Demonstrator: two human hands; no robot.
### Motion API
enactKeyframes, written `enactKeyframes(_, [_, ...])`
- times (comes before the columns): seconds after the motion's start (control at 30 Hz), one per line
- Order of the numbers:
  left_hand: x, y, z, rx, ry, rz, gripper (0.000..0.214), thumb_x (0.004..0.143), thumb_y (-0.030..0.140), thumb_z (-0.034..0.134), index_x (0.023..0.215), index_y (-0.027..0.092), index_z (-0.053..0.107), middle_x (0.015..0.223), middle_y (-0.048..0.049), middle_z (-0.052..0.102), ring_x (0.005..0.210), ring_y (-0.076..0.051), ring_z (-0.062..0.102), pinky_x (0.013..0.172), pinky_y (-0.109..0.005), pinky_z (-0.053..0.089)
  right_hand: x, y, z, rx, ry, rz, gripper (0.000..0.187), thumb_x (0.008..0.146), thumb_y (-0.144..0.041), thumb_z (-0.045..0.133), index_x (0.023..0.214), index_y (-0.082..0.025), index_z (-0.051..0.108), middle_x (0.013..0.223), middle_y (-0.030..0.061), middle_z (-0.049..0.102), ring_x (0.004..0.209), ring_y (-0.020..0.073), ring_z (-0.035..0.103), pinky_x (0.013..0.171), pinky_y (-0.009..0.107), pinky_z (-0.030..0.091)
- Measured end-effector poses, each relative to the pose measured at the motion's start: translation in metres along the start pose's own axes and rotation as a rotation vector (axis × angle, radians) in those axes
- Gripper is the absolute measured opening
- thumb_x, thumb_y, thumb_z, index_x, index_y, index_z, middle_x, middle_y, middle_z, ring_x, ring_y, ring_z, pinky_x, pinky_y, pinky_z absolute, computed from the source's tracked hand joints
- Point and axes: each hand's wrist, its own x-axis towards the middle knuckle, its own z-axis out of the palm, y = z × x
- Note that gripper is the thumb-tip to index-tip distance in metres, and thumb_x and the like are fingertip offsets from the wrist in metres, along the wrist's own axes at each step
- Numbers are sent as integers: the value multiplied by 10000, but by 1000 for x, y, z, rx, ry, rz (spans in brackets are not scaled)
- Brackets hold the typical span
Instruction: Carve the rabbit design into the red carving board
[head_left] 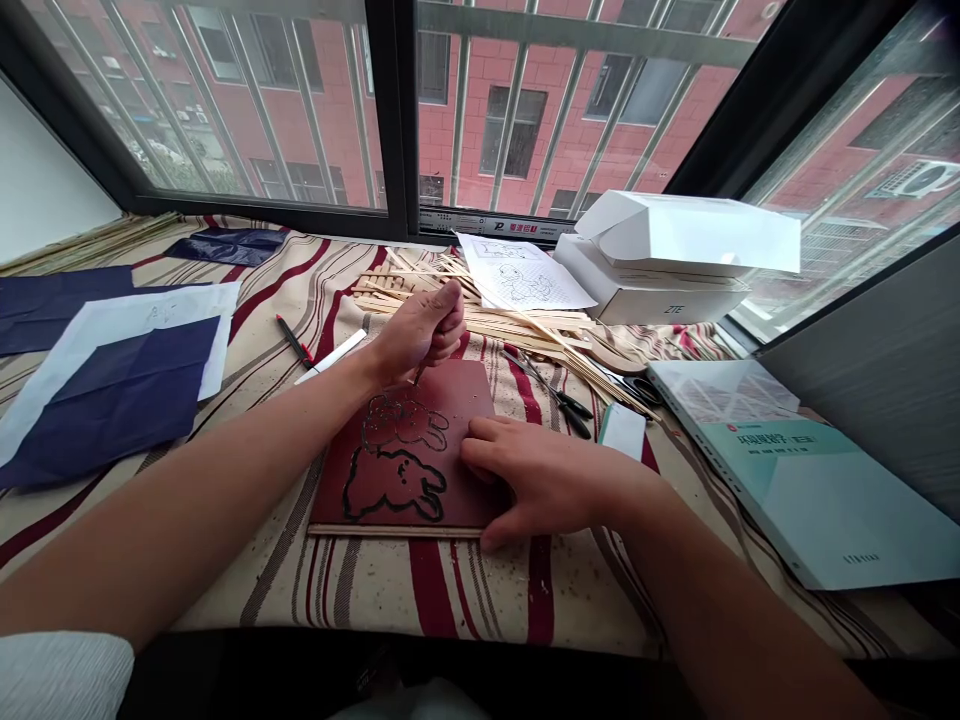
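Note:
A dark red board (pixel 450 400) with carved outlines of cartoon animals lies flat on the striped cloth before me. My left hand (pixel 420 332) is closed in a fist round a thin carving tool whose tip touches the board's upper edge near the top figure. My right hand (pixel 544 478) lies with fingers stretched flat on the board's right side, pressing it down. Pale shavings are scattered on the cloth around the board.
Behind the board lies a heap of thin wooden sticks (pixel 427 285) with a printed drawing sheet (pixel 525 275). White boxes (pixel 660 260) stand back right, a book (pixel 802 485) at right. Scissors (pixel 555 395), a pen (pixel 295 340) and dark blue carbon sheets (pixel 112 385) lie nearby.

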Motion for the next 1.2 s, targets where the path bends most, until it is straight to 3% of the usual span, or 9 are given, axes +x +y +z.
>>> enactKeyframes(0.47, [3, -6, -7, 21, -16, 36, 688, 991, 711, 690, 610, 199, 432, 463, 95, 294, 361, -27, 223, 358, -148, 166, 1, -1, -2, -11, 14, -15, 447, 827, -473, 933, 933, -186, 608, 1080, 75, 617, 931, 229, 565, 761, 340, 422])
enactKeyframes(0.67, [6, -3, -12, 52, -188, -89, 717, 967, 734, 704, 576, 195, 436, 448, 92, 276, 363, -32, 186, 349, -154, 175, 1, -2, -2, -13, 12, -3, 482, 822, -522, 938, 943, -188, 612, 1086, 70, 612, 939, 228, 573, 770, 336, 422])
enactKeyframes(0.73, [6, -5, -11, 32, -108, -36, 703, 974, 715, 710, 588, 203, 423, 454, 99, 261, 368, -33, 178, 355, -162, 159, 2, -2, -2, -4, 9, -2, 495, 812, -524, 949, 941, -185, 613, 1090, 72, 612, 942, 229, 569, 770, 335, 422])
enactKeyframes(0.9, [4, -16, 1, -4, 352, 258, 618, 1032, 606, 703, 639, 219, 425, 509, 85, 316, 401, -49, 232, 379, -216, 161, 2, -1, -2, -4, -2, 6, 514, 789, -516, 970, 949, -183, 612, 1099, 76, 614, 961, 240, 562, 780, 337, 419])
enactKeyframes(0.97, [3, -19, 4, -7, 459, 340, 601, 1049, 572, 695, 642, 223, 421, 516, 81, 312, 413, -57, 233, 387, -234, 173, 2, -1, -2, -3, -4, 7, 517, 788, -527, 969, 948, -188, 612, 1087, 73, 611, 960, 241, 565, 776, 333, 420])
enactKeyframes(1.03, [3, -18, 2, -14, 442, 336, 609, 1053, 588, 680, 642, 226, 414, 506, 86, 290, 406, -58, 213, 384, -240, 162, 3, -1, -2, -2, -3, 11, 517, 783, -526, 972, 940, -191, 611, 1078, 70, 609, 957, 240, 566, 774, 329, 417])
enactKeyframes(1.13, [4, -13, -6, -24, 272, 214, 657, 1042, 670, 648, 634, 227, 386, 484, 101, 250, 386, -46, 170, 375, -226, 124, 3, 0, -1, 9, 0, 12, 520, 775, -525, 977, 943, -187, 618, 1085, 67, 609, 957, 237, 563, 774, 328, 410])
enactKeyframes(1.2, [6, -12, -10, -24, 227, 170, 688, 1030, 721, 625, 633, 230, 351, 480, 113, 215, 383, -40, 135, 372, -216, 104, 3, 0, 0, 12, 1, 12, 521, 773, -518, 981, 942, -184, 619, 1088, 66, 607, 954, 233, 559, 769, 326, 406])
